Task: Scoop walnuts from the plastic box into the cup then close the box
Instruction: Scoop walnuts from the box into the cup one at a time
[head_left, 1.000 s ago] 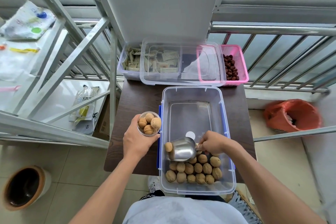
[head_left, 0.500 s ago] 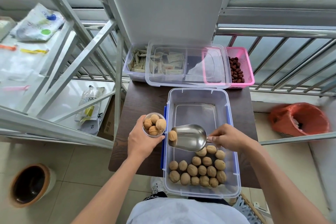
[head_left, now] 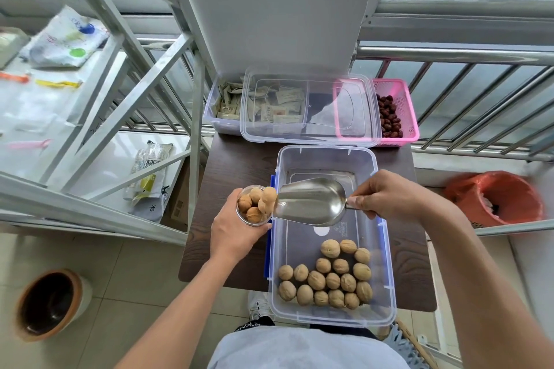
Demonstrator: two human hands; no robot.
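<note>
Left hand wrapped around clear cup (walnuts heaped inside). Right hand pinches metal scoop handle, mouth touching cup rim, above plastic box.

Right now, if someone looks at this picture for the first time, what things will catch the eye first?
The shiny metal scoop at the centre, held by the right hand, tips its mouth against the small clear plastic cup of walnuts, which the left hand holds beside the box. Below them, brown walnuts cluster at the near end of the open clear plastic box. At the far right of the table, a pink basket of dark red fruits stands out.
</note>
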